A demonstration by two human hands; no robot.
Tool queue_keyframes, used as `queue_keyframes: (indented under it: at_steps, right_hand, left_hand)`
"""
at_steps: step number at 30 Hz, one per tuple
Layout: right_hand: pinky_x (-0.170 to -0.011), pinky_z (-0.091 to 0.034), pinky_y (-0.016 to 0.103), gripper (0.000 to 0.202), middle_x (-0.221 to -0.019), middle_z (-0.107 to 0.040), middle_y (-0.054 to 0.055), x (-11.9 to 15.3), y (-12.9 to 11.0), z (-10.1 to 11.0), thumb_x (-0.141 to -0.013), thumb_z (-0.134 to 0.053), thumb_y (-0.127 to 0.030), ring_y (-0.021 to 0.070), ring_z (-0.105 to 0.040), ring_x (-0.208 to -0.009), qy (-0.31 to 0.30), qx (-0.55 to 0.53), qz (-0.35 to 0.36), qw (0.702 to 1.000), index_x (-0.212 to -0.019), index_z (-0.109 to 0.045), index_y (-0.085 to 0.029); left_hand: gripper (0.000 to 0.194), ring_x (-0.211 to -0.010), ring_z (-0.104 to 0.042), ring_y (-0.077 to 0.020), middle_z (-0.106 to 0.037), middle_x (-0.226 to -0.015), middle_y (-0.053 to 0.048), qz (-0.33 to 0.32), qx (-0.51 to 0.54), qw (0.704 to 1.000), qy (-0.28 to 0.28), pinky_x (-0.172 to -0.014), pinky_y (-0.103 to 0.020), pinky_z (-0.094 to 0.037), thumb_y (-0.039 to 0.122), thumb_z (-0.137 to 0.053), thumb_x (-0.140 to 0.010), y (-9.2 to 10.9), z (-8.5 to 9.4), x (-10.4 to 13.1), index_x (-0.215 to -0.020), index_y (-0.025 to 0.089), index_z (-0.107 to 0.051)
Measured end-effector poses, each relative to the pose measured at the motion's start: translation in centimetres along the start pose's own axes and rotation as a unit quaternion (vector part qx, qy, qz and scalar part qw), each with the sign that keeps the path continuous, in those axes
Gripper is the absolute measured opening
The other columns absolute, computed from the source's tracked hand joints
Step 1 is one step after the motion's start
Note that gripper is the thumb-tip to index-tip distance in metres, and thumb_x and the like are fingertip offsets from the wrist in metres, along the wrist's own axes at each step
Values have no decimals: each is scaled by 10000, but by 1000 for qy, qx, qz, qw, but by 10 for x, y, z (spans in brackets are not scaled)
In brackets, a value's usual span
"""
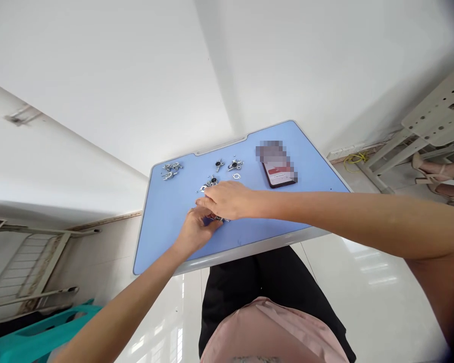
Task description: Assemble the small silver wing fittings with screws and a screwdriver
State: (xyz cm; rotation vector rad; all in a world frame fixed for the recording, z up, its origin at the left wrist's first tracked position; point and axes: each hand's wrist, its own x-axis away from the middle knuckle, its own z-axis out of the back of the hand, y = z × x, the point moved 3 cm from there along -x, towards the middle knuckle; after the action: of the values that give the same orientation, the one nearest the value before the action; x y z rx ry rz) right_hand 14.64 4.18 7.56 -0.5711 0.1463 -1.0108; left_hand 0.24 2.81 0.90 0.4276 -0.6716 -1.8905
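My left hand [195, 228] is closed on a small metal part [218, 218] low over the middle of the blue table; only bits of the part show between the fingers. From the right, my right hand [229, 200] reaches across with fingers bent down at the left fingertips; what it pinches, if anything, is hidden. Just beyond the hands lies a metal piece with a black round centre [213, 180], partly covered. Two similar pieces, one a metal part with arms [219, 164] and another metal part [235, 165], rest farther back. A flat ring plate [236, 176] lies close by.
Several silver metal parts [171, 170] are heaped at the table's back left. A phone [280, 174] lies at the right of the blue tabletop [162, 227]. A teal stool [49, 327] stands at lower left. Another person's feet [439, 174] show at far right, near a yellow cable [354, 161].
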Motion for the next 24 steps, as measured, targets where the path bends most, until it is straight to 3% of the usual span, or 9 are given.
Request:
queue_keyframes:
  at_steps: [3, 11, 13, 17, 20, 24]
  right_hand:
    - [-661, -403, 283, 374, -958, -728, 127, 7, 0, 3, -992, -362, -335, 224, -655, -882, -23, 18, 29, 999, -921, -677, -146]
    - [-685, -450, 312, 345, -918, -716, 158, -22, -10, 4, -945, -445, -376, 255, -661, -861, -5, 157, -51, 986, -921, -693, -138]
    - [-680, -452, 318, 352, -898, -714, 151, -25, -11, 5, -935, -443, -389, 257, -657, -847, -9, 148, -66, 987, -888, -689, -142]
    - [-627, -411, 302, 276, -778, -692, 103, -19, -10, 6, -910, -463, -330, 241, -632, -773, -74, 126, -40, 988, -873, -667, -148]
    - [-574, -359, 261, 188, -759, -675, 45, -8, -5, 10, -885, -501, -235, 176, -581, -678, -74, 44, -29, 996, -1017, -613, -162]
    - [-550, -328, 227, 82, -752, -647, -4, 5, -1, 18, -869, -550, -219, 111, -503, -595, -126, -50, -21, 991, -908, -615, -189]
  left_hand:
    - [112, -861, -629, -222, -711, -857, -33, -5, 4, 1000, -5, -784, -367, -513, 244, -624, -745, -1, 0, 1, -821, 221, -704]
    - [84, -901, -624, -229, -716, -870, -21, -20, 8, 1000, -17, -851, -410, -484, 190, -646, -728, -3, -4, -1, -793, 230, -681]
    - [78, -904, -628, -228, -722, -892, -13, -22, -2, 1000, -22, -899, -434, -459, 195, -646, -735, -2, -4, -1, -793, 235, -678]
    - [72, -855, -619, -228, -704, -861, -9, -17, -25, 999, -20, -942, -469, -416, 224, -660, -737, -3, -3, 0, -799, 245, -687]
    - [82, -838, -602, -232, -684, -804, -10, -28, -18, 999, -19, -916, -451, -417, 239, -658, -739, -2, -2, 0, -812, 244, -695]
    - [93, -868, -582, -239, -681, -787, -8, -37, 0, 999, -25, -903, -440, -398, 245, -652, -748, -1, -1, 0, -827, 243, -701]
